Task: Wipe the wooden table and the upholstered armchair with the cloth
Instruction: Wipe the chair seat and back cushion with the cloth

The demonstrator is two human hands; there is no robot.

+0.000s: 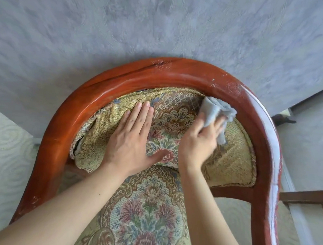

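While wiping armchair [234,161] backrest: left hand [130,139] pressed flat, open, steadying loose fabric; right hand [200,140] gripped bunched cloth [214,111] beside frame.

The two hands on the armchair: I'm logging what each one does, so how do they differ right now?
The left hand lies flat and empty, fingers straight, on the middle of the upholstered backrest. The right hand is curled around a grey cloth, pressing it near the wooden frame at the backrest's upper right. Both rest against the floral fabric, bare-armed.
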